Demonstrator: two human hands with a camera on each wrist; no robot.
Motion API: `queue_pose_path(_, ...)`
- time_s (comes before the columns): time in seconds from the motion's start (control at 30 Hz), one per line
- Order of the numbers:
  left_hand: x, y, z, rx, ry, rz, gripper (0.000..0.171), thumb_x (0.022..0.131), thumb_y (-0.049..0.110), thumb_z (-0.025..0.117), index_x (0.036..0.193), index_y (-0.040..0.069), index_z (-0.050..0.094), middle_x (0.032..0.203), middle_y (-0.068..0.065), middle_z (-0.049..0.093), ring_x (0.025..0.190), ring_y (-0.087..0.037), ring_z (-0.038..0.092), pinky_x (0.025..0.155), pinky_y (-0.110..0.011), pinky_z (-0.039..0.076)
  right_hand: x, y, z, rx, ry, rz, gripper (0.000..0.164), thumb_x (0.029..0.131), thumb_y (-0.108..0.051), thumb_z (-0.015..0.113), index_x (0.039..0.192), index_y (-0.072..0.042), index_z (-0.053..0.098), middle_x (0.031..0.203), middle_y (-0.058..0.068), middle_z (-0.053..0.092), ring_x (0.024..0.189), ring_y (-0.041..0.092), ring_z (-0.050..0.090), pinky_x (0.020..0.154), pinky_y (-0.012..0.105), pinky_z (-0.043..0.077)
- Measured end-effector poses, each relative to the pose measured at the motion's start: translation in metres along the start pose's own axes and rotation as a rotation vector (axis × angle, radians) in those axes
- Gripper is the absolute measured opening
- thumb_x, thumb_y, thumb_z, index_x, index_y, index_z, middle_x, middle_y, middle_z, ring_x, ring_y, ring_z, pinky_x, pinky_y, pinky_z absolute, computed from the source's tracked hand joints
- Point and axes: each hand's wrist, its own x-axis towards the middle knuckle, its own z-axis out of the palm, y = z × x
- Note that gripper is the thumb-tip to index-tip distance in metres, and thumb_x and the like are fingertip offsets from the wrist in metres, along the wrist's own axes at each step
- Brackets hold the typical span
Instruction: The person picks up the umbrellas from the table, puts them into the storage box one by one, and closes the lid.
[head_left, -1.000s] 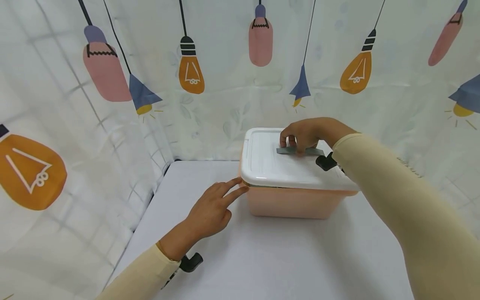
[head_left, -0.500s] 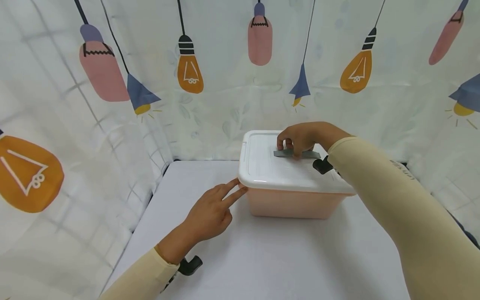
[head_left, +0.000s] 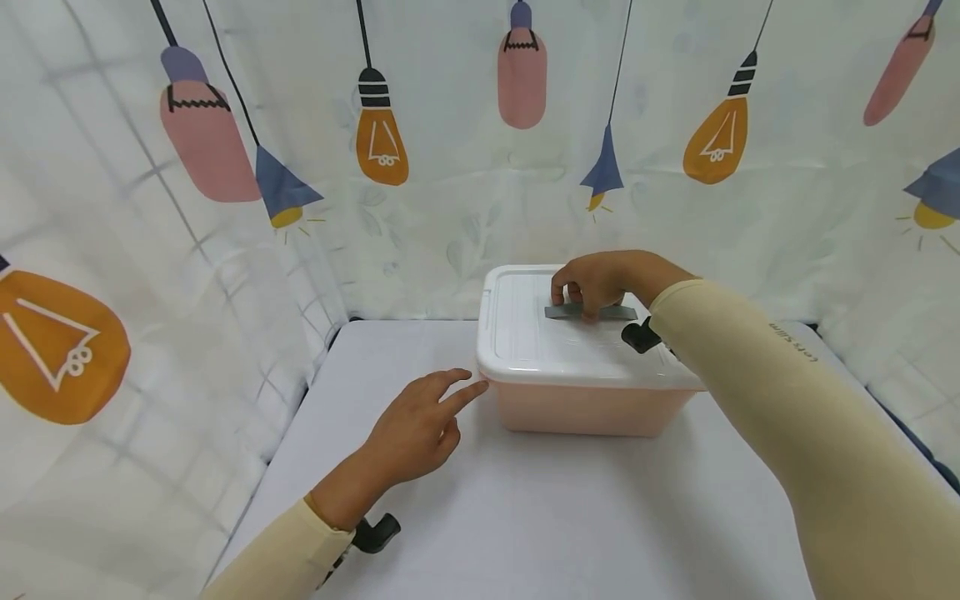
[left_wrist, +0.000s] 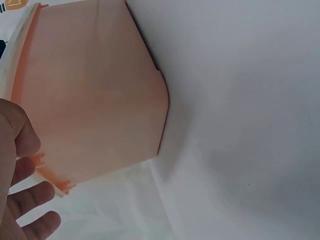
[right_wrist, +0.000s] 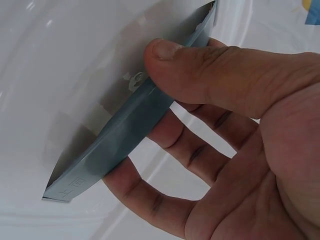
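Observation:
A peach plastic storage box (head_left: 585, 410) stands on the table, its white lid (head_left: 517, 333) seated on top. Across the lid runs a grey-green handle (right_wrist: 120, 127). My right hand (head_left: 596, 279) grips this handle; in the right wrist view the thumb lies over its near face and the fingers curl behind it. At the box's left front corner is my left hand (head_left: 412, 425), fingers spread and loosely extended toward the rim. Whether a fingertip touches the box is hard to tell. The left wrist view shows the box's side wall (left_wrist: 95, 95) close to the left fingers (left_wrist: 32, 197).
A white cloth covers the table (head_left: 510, 525). Behind and to the left hangs a pale curtain (head_left: 450, 217) printed with lamps and bulbs. The box stands near the table's back edge. The right sleeve (head_left: 772, 400) hides the box's right front corner.
The lid has come down level onto the box rim, with the right hand lowering along with it on the handle. My left fingers have drawn slightly back from the corner.

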Motion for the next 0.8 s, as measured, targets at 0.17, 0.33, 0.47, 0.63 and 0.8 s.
queue_pose_path(0.17,-0.0008,0.0020,0.0007,-0.054,-0.023,0.037,0.039,0.085,0.000,0.061,0.119,0.017,0.069,0.116,0.004,0.066,0.107,-0.015,0.063,0.093,-0.033,0.053,0.0039,0.0022,0.0028,-0.003,0.002,-0.016,0.046,0.087,0.007,0.073,0.126,-0.013,0.059,0.113,0.015,0.054,0.091,0.026,0.053,0.064,0.028,0.047)
queue_pose_path(0.33,-0.0011,0.0044,-0.0017,-0.050,-0.072,0.061,0.031,0.087,0.002,0.064,0.112,0.017,0.071,0.110,0.009,0.068,0.100,-0.012,0.065,0.089,-0.031,0.054,0.0053,0.0034,0.0046,-0.022,0.009,-0.017,0.045,0.087,0.006,0.075,0.125,-0.013,0.060,0.113,0.014,0.055,0.096,0.027,0.053,0.070,0.031,0.049)
queue_pose_path(0.47,-0.0010,0.0047,-0.0025,-0.057,-0.067,0.076,0.029,0.087,0.001,0.064,0.110,0.017,0.071,0.109,0.008,0.069,0.100,-0.012,0.066,0.088,-0.032,0.055,0.0064,0.0043,0.0066,-0.040,0.017,-0.022,0.044,0.087,0.004,0.076,0.125,-0.013,0.061,0.114,0.013,0.056,0.102,0.028,0.052,0.079,0.036,0.048)
queue_pose_path(0.63,-0.0003,0.0045,-0.0032,-0.064,-0.053,0.079,0.026,0.087,0.001,0.063,0.106,0.016,0.071,0.108,0.008,0.067,0.093,-0.011,0.065,0.083,-0.031,0.056,0.0080,0.0058,0.0085,-0.052,0.028,-0.033,0.044,0.087,0.004,0.077,0.125,-0.014,0.062,0.114,0.013,0.056,0.103,0.028,0.052,0.086,0.039,0.048)
queue_pose_path(0.8,-0.0007,0.0037,-0.0041,-0.082,-0.036,0.075,0.023,0.085,-0.001,0.065,0.099,0.015,0.072,0.105,0.007,0.067,0.083,-0.011,0.063,0.076,-0.030,0.055,0.0084,0.0077,0.0106,-0.067,0.055,-0.032,0.043,0.087,0.002,0.078,0.124,-0.015,0.063,0.117,0.012,0.058,0.105,0.028,0.054,0.093,0.044,0.047)
